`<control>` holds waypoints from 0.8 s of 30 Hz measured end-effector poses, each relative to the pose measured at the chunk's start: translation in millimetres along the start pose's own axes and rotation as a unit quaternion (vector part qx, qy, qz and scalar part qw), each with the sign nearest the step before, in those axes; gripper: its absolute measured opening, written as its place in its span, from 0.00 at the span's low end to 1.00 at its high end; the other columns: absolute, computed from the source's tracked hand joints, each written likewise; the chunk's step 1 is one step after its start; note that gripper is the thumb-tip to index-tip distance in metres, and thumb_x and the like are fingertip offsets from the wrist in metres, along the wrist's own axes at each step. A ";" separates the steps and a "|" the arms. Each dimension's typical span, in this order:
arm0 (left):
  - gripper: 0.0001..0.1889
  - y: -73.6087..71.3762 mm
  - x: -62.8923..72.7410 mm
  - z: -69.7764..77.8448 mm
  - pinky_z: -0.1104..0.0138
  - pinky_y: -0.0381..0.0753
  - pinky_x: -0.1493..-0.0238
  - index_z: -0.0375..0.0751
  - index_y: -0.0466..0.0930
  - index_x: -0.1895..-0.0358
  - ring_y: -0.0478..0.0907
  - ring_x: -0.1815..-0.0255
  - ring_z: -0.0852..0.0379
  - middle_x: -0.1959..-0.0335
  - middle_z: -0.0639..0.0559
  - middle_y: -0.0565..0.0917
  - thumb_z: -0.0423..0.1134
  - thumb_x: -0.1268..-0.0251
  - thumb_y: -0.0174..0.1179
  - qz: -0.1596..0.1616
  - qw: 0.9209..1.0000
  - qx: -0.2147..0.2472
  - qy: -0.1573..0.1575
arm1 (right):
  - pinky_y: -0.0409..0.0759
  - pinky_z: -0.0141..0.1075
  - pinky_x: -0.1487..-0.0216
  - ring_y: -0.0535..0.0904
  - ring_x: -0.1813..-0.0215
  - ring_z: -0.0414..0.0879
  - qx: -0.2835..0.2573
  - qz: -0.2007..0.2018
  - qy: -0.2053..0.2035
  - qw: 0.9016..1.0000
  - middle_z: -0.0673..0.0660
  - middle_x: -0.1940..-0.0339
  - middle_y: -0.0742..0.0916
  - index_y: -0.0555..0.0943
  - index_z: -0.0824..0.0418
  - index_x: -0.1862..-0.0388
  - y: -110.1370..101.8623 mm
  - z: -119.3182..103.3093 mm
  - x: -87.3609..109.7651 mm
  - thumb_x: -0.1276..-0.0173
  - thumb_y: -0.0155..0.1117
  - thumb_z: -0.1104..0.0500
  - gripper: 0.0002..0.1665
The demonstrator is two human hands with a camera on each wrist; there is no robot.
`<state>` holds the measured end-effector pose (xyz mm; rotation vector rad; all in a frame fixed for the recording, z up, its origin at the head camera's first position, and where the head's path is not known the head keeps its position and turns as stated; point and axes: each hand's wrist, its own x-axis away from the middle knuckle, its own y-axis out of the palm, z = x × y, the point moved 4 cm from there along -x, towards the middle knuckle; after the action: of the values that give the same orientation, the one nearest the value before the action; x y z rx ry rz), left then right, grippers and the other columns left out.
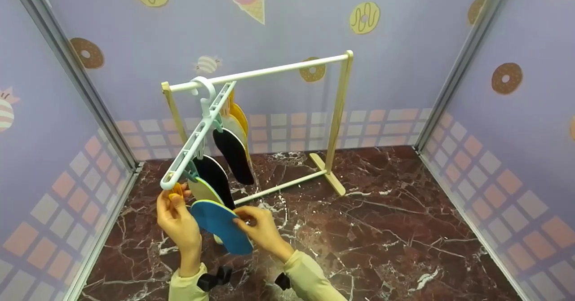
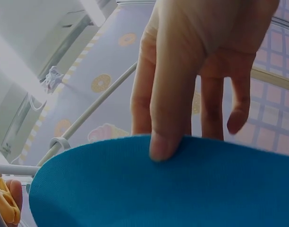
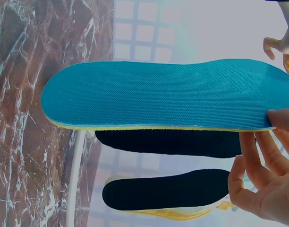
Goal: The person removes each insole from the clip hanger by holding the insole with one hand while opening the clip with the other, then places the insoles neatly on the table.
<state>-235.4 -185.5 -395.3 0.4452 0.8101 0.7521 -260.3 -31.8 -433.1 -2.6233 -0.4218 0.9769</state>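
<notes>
My left hand point(image 1: 179, 220) grips an orange clip point(image 1: 177, 194) under the near end of a white clip hanger point(image 1: 193, 150). With its thumb and fingers my right hand point(image 1: 263, 227) pinches one edge of a blue insole point(image 1: 220, 224) with a yellow-edged underside. The insole hangs tilted just below and right of the orange clip. In the right wrist view the whole blue face of the insole point(image 3: 158, 94) shows, with the thumb near one end. Behind it, a black insole point(image 1: 215, 175) and a pale insole point(image 1: 200, 191) hang from the hanger by mint clips point(image 1: 191, 170).
The hanger hooks over the top bar point(image 1: 274, 70) of a rack with wooden posts point(image 1: 339, 117). Farther along it hang another black insole point(image 1: 233, 157) and a yellow one point(image 1: 240, 117). The rack's foot point(image 1: 328, 175) stands on a dark red marbled surface point(image 1: 368, 229), between patterned walls.
</notes>
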 end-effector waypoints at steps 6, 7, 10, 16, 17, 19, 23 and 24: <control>0.10 -0.4 0.7 1.1 0.75 0.75 0.56 0.37 0.74 0.59 0.77 0.69 0.62 0.68 0.54 0.83 0.37 0.41 0.51 -0.007 1.000 0.005 0.013 | 0.82 0.36 0.64 0.83 0.67 0.52 0.009 0.013 -0.002 1.000 0.63 0.69 0.86 0.80 0.71 0.66 -8.9 0.6 -0.7 0.45 0.61 0.70 0.07; 0.10 -0.5 0.8 0.9 0.74 0.75 0.56 0.37 0.74 0.59 0.77 0.69 0.62 0.68 0.54 0.83 0.37 0.41 0.51 -0.007 1.000 0.006 0.013 | 0.81 0.35 0.64 0.83 0.68 0.52 0.013 0.016 -0.002 1.000 0.63 0.70 0.86 0.80 0.70 0.66 -10.4 1.1 -1.0 0.45 0.61 0.70 0.07; 0.09 -0.5 1.3 0.5 0.74 0.74 0.55 0.37 0.74 0.58 0.77 0.68 0.62 0.67 0.54 0.83 0.36 0.40 0.50 -0.006 1.000 0.008 0.013 | 0.81 0.36 0.65 0.82 0.69 0.52 0.015 0.022 0.000 1.000 0.63 0.71 0.86 0.80 0.70 0.66 -14.5 3.4 -1.2 0.45 0.62 0.70 0.07; 0.11 -0.4 3.1 -0.9 0.73 0.74 0.54 0.38 0.74 0.56 0.76 0.68 0.62 0.65 0.53 0.83 0.37 0.39 0.49 -0.002 1.000 0.019 0.011 | 0.81 0.35 0.64 0.83 0.68 0.53 0.012 0.029 0.012 0.999 0.64 0.69 0.86 0.80 0.71 0.65 -23.4 7.8 0.0 0.45 0.61 0.70 0.08; 0.11 -0.3 3.4 -1.1 0.73 0.73 0.54 0.38 0.74 0.56 0.76 0.67 0.62 0.65 0.54 0.82 0.38 0.39 0.49 -0.002 1.000 0.018 0.010 | 0.81 0.34 0.64 0.83 0.68 0.53 0.011 0.032 0.014 0.999 0.64 0.69 0.86 0.80 0.71 0.64 -25.0 8.5 0.2 0.44 0.61 0.70 0.08; 0.12 0.1 3.5 -1.5 0.73 0.73 0.54 0.39 0.73 0.55 0.76 0.67 0.62 0.64 0.54 0.82 0.39 0.38 0.47 -0.002 1.000 0.014 0.006 | 0.81 0.35 0.64 0.82 0.68 0.53 0.012 0.040 0.013 0.999 0.64 0.69 0.86 0.80 0.71 0.65 -28.4 10.1 0.5 0.45 0.61 0.70 0.08; 0.13 0.9 3.3 -1.9 0.72 0.72 0.53 0.40 0.73 0.53 0.76 0.66 0.61 0.63 0.54 0.82 0.38 0.35 0.44 -0.004 1.000 0.001 0.004 | 0.81 0.34 0.67 0.82 0.70 0.53 0.014 0.057 0.018 0.998 0.64 0.71 0.86 0.80 0.71 0.65 -36.0 12.9 0.7 0.45 0.62 0.69 0.07; 0.13 1.3 3.3 -1.8 0.72 0.72 0.53 0.39 0.73 0.52 0.76 0.66 0.61 0.63 0.54 0.82 0.38 0.35 0.43 -0.005 1.000 0.001 0.004 | 0.81 0.33 0.68 0.82 0.71 0.54 0.012 0.059 0.024 0.998 0.64 0.71 0.86 0.80 0.71 0.65 -38.0 13.8 0.8 0.45 0.62 0.69 0.07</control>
<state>-235.8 -182.1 -397.2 0.4396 0.8203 0.7441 -275.2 5.6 -428.9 -2.6689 -0.2430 0.9473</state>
